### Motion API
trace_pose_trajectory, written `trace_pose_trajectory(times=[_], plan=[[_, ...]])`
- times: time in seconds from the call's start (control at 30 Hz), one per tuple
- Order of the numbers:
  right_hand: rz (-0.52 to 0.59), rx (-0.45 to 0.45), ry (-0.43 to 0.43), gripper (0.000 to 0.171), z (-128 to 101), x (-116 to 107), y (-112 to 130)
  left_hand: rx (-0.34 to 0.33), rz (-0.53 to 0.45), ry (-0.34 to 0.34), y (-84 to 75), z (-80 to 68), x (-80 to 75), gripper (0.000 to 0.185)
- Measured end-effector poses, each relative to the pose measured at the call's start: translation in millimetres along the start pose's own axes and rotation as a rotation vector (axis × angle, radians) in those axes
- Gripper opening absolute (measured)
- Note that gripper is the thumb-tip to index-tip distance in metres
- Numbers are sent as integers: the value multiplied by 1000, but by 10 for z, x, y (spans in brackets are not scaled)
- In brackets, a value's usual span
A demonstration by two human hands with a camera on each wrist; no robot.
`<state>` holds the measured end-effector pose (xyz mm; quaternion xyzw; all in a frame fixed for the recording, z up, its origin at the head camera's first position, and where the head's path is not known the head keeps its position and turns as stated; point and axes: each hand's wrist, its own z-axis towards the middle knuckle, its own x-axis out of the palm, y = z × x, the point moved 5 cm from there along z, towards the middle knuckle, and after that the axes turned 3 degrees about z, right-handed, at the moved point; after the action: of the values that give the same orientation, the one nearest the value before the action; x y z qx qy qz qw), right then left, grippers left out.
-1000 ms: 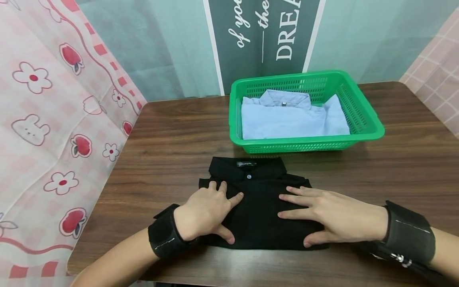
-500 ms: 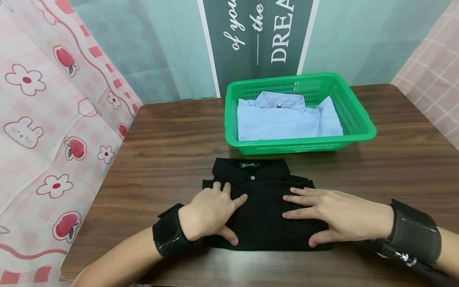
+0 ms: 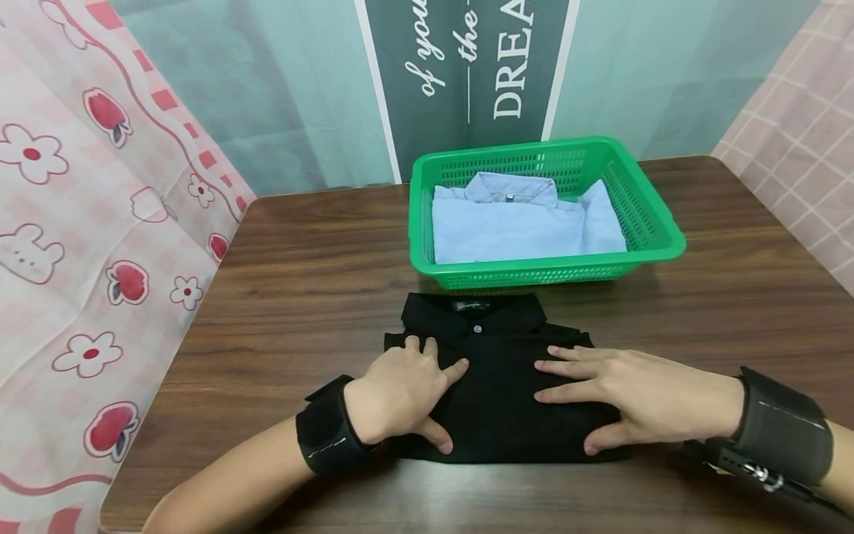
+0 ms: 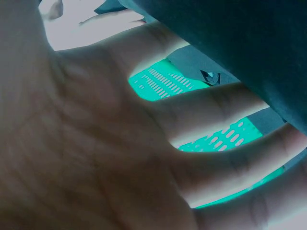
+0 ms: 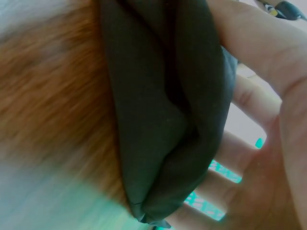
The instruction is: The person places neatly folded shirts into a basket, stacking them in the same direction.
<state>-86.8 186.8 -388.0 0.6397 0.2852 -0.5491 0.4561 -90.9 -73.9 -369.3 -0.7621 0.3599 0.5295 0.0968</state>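
Note:
A folded black polo shirt lies on the wooden table in the head view, collar and one button toward the far side. My left hand rests on its left part, fingers spread and thumb near the front edge. Over its right part my right hand lies the same way, fingers straight and pointing left. In the left wrist view, dark cloth covers the fingertips. The layered fold of the shirt shows in the right wrist view, hiding parts of the fingers behind it.
Just behind the shirt stands a green plastic basket holding a folded light blue shirt. A patterned pink curtain hangs along the table's left side. Black bands circle both wrists. Pink tiles line the right.
Both hands and the black shirt have shifted together to the right relative to the basket and table. The head view has turned slightly right. The hands keep their place on the shirt.

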Motion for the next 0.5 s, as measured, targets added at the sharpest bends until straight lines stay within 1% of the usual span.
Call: trace_pose_trajectory(times=[0.2,0.5], plan=[[4,5,-17,64,-48,-5,-29,12,6,-16,-18,42,-26,108],[2,21,-28,64,-94,-1,-55,7,20,-9,-54,83,-35,108]])
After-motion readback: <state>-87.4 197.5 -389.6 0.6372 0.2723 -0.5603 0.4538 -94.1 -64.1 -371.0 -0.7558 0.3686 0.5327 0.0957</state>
